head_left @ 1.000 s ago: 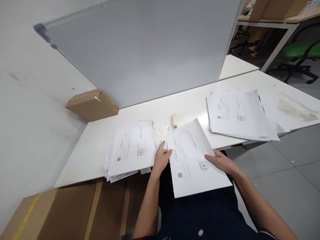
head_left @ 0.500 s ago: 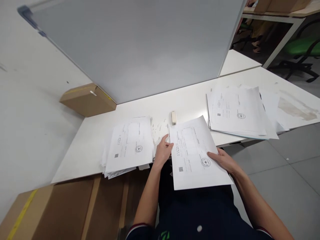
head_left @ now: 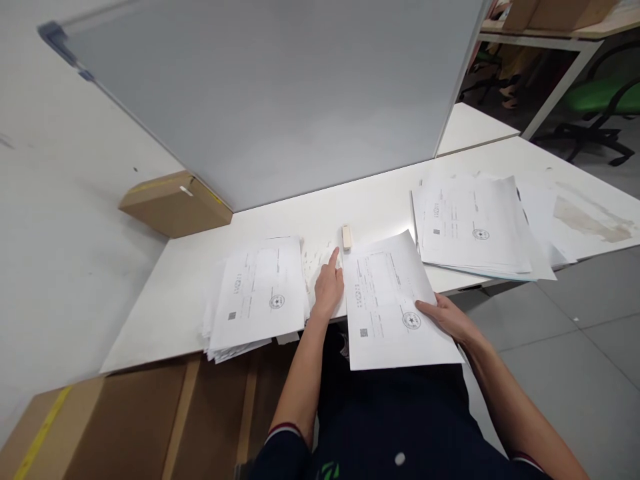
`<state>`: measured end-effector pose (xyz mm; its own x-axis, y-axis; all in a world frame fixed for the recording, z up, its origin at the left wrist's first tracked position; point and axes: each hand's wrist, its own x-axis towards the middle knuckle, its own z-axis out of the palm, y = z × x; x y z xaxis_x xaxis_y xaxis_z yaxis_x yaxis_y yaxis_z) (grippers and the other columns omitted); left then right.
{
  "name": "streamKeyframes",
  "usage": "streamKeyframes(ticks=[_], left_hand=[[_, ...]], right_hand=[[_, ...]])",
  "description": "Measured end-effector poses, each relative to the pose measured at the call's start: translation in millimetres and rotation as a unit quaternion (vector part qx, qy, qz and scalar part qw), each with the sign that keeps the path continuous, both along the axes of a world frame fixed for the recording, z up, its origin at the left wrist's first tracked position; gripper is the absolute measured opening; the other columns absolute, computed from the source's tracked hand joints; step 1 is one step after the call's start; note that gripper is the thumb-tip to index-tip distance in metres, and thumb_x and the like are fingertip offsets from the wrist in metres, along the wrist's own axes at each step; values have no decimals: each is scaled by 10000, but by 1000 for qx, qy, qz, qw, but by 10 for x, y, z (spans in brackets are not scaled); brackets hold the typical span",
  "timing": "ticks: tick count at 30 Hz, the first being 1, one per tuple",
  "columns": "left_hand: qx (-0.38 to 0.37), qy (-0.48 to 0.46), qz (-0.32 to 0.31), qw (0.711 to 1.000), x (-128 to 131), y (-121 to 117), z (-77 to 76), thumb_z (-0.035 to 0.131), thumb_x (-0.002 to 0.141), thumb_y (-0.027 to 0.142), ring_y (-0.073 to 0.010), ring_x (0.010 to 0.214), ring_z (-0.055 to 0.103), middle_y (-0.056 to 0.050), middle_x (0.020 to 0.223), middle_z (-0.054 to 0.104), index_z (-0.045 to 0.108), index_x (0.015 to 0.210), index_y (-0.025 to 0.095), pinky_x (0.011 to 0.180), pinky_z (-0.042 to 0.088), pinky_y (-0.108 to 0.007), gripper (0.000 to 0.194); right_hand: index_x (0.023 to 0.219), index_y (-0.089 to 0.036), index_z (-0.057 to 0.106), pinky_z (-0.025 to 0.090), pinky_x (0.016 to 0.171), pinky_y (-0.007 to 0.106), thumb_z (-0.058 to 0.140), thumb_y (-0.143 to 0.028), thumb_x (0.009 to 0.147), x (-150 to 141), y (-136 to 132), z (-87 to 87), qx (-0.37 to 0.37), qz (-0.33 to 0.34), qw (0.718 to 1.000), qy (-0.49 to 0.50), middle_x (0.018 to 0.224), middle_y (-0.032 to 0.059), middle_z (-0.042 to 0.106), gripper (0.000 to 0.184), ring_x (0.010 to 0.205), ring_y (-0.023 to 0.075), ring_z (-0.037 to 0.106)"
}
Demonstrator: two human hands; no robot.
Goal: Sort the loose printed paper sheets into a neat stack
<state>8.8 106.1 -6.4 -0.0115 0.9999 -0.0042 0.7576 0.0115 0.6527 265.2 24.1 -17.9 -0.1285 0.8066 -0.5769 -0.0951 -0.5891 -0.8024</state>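
Observation:
My right hand (head_left: 450, 321) pinches the right edge of a printed paper sheet (head_left: 385, 293), thumb on top beside a round star stamp. Whether more sheets lie under it is hidden. My left hand (head_left: 329, 288) is empty, just left of that sheet. Its index finger stretches forward, the tip close to the near end of a small cream-coloured oblong object (head_left: 347, 237) that resembles a mini stapler; contact is hard to tell. A stack of similar printed papers (head_left: 257, 290) lies left of my left hand, and another paper pile (head_left: 475, 227) lies at the right.
A whiteboard (head_left: 280, 100) stands along the back of the white table (head_left: 165, 293). At the back left sits a cardboard box (head_left: 175, 207); larger cardboard boxes (head_left: 125, 420) are below the front edge. A green chair (head_left: 605, 97) and part of a seated person appear far right.
My left hand has left the paper's left edge and moved forward, its index finger stretching towards the cream object. My right hand still holds the sheet in nearly the same place.

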Motion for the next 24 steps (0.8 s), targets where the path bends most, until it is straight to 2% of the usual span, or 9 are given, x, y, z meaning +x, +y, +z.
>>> streamKeyframes(ticks=[5,14,17,20,24], left_hand=[[-21,120,-17,992,43,190,-36,223,875,213,-150,562,458,-60,896,476,244,1354,401,611,356,-298,515],[-46,201,-25,978,63,227,-89,212,850,101,-113,545,450,-46,925,451,207,1351,430,557,336,-258,599],[-23,207,-16,978,62,204,-112,222,867,137,-112,548,461,-52,937,458,166,1369,403,551,344,-258,571],[12,195,-9,981,57,156,-137,241,883,196,-130,596,499,-71,948,481,137,1394,317,564,362,-262,535],[58,158,8,986,52,71,-188,261,887,233,-173,711,539,-98,968,516,212,1384,219,615,394,-281,499]], right_hand=[[1099,-162,564,538,642,358,599,-338,738,-1,-9,19,-2,4,1000,-18,889,90,699,403,766,263,663],[1049,-156,559,536,670,336,613,-343,733,-2,-8,11,5,5,1000,-14,942,94,688,371,803,252,656],[1039,-168,564,536,660,322,596,-346,744,24,-28,40,24,3,999,-33,930,81,690,346,809,249,656],[1038,-176,566,538,633,320,593,-354,743,133,-40,110,37,-9,998,-50,885,74,695,345,776,247,659],[1046,-152,560,536,574,316,637,-359,703,445,50,292,47,-80,990,-107,822,89,691,408,680,235,656]])
